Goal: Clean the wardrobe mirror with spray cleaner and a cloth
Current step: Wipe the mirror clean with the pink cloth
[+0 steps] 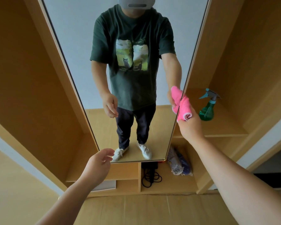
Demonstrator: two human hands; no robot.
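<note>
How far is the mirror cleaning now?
Done: the green spray bottle stands set down on the wardrobe shelf; whether the mirror was sprayed, I cannot tell. In hand: the right hand presses the pink cloth at the mirror's right edge. Left: wiping the remaining glass; the left hand is empty.

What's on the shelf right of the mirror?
A green spray bottle stands upright on the shelf, alone and untouched. The right hand with the pink cloth covers the shelf's left end by the mirror edge; anything there is hidden.
</note>
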